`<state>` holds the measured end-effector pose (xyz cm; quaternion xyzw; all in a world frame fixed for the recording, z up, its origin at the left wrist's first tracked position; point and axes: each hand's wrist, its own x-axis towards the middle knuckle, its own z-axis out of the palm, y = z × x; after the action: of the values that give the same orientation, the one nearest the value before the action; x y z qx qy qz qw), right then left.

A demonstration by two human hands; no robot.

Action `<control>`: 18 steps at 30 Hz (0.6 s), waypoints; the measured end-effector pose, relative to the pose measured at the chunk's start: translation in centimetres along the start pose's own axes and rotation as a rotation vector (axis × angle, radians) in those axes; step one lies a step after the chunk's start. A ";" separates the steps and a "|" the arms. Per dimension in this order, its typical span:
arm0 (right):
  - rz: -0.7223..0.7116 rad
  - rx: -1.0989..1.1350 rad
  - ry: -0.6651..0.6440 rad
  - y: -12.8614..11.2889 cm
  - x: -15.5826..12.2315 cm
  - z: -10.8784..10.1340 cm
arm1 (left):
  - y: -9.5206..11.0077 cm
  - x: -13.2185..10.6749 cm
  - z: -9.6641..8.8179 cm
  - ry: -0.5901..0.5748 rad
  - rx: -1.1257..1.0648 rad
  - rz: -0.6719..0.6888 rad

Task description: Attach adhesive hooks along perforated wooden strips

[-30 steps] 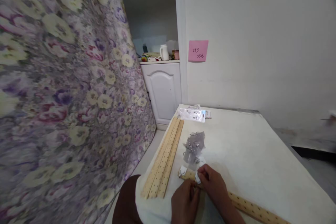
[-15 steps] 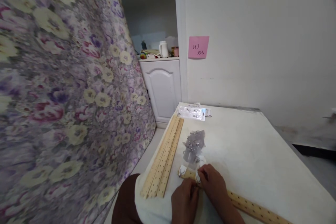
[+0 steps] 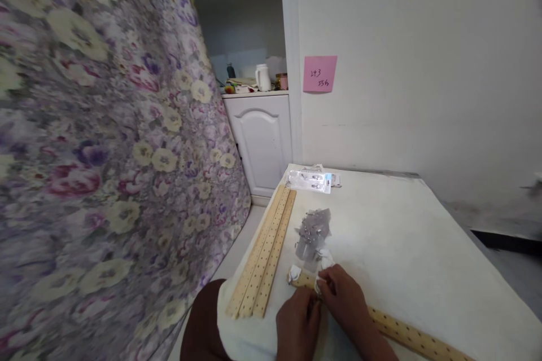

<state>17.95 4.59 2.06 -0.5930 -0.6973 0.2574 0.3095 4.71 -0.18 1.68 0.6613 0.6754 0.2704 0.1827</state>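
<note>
A wooden strip with rows of holes (image 3: pixel 412 337) lies across the near part of the table, passing beneath my right forearm. My right hand (image 3: pixel 345 296) has its thumb and fingers pinched on a small white piece (image 3: pixel 318 286) on the strip; its exact kind is too small to tell. Close against the strip's near edge is my left hand (image 3: pixel 296 318), fingers curled in at the same spot. What its fingertips grip is hidden. Another white piece (image 3: pixel 295 273), with a bit of metal, sits at the strip's left end. A third white piece (image 3: pixel 326 259) lies just beyond my right fingers.
Several perforated wooden strips (image 3: pixel 266 259) lie side by side along the table's left edge. Clear bags of small metal parts (image 3: pixel 314 228) rest beyond my hands. Clear blister packaging (image 3: pixel 308 181) lies at the far edge of the white-covered table (image 3: pixel 406 248). A floral curtain (image 3: pixel 122 169) hangs left.
My right fingers have shifted very slightly on the small white piece. My left hand stays nearly still, and the view has tilted a little.
</note>
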 end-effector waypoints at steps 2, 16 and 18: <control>-0.006 0.014 0.012 -0.1 -0.1 -0.1 | -0.2 0.0 0.1 -0.005 -0.006 0.000; -0.007 -0.036 -0.019 0.1 0.0 0.0 | -0.7 0.1 0.3 0.025 -0.061 0.024; -0.020 -0.031 -0.001 -0.1 -0.1 -0.2 | -0.6 0.0 0.2 0.026 -0.065 0.027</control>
<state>18.00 4.45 2.26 -0.5905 -0.7074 0.2438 0.3023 4.35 -0.14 1.16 0.6603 0.6597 0.3032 0.1920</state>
